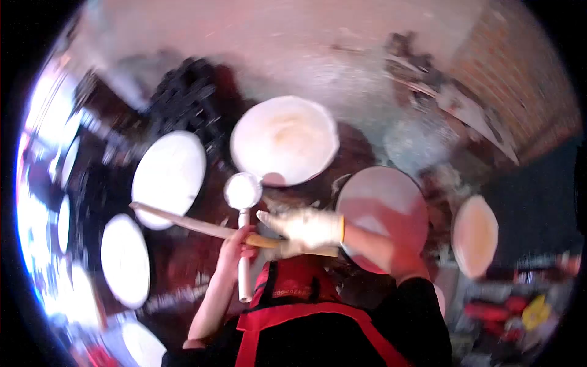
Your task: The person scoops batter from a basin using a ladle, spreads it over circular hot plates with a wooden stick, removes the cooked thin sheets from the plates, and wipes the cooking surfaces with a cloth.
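"Left hand's (237, 244) fingers?"
"Curled round the ladle (244, 218) and wooden stick (183, 221) where they cross, ladle's bowl just beyond."
"Right hand (306, 228)?"
"Gloved, at the stick; can't tell its grip. Past the bowl, a white disc (284, 140)."

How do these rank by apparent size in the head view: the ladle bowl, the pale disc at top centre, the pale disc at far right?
1. Top-centre pale disc
2. Far-right pale disc, seen aslant
3. Ladle bowl
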{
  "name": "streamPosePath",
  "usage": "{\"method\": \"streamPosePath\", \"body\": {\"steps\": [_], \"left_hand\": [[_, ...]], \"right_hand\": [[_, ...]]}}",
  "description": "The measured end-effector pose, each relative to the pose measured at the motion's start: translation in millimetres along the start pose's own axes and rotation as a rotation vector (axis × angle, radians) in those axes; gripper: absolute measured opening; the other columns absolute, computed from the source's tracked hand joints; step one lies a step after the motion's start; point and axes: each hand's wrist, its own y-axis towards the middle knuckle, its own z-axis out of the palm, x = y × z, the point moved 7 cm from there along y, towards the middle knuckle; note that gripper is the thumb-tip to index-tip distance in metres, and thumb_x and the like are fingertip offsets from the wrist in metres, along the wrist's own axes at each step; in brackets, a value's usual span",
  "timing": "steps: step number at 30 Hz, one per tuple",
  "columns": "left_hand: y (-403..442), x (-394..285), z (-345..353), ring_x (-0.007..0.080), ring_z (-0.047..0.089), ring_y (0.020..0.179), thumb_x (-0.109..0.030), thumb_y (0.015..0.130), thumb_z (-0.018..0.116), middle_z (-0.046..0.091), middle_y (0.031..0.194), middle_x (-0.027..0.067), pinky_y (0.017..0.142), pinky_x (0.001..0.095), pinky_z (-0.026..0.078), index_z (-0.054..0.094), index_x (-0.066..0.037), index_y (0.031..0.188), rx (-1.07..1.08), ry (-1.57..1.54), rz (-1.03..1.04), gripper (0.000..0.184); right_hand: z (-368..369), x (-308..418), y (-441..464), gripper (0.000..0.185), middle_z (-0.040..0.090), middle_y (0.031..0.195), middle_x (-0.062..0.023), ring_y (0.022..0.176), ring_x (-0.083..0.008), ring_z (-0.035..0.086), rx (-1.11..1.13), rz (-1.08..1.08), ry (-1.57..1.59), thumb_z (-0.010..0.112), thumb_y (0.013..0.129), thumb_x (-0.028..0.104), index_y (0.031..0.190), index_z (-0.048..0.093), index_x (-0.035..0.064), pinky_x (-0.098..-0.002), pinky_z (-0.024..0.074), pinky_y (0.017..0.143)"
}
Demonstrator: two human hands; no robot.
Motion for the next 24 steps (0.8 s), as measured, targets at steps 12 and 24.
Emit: {"method": "streamPosePath", "body": {"steps": [12, 24], "left_hand": [[-226, 173, -208, 0.0043, 0.033, 0.048, -0.018, 0.094, 0.046, 0.036, 0.065, -0.0014, 0.037, 0.0166, 0.030, 0.040, -0.001, 0.088, -0.022, -1.202, 0.189, 0.018], [-538, 382, -656, 0.0147, 0.053, 0.063, -0.019, 0.092, 0.050, 0.053, 0.075, 0.0078, 0.046, 0.0303, 0.043, 0.041, -0.005, 0.131, -2.210, 0.638, 0.141, 0.042]], "right_hand": [[272, 112, -51, 0.028, 0.058, 0.080, -0.0003, 0.079, -0.0105, 0.058, 0.119, 0.469, 0.851, 0.066, 0.075, 0.003, 0.099, 0.054, -0.0037, -0.0238, 0.0464, 0.067], [479, 376, 28, 0.054, 0.053, 0.109, -0.0207, 0.092, -0.0381, 0.057, 0.580, -0.433, 0.268, 0.051, 0.075, -0.001, 0.127, 0.048, 0.0115, -0.0439, 0.0466, 0.078]]}}
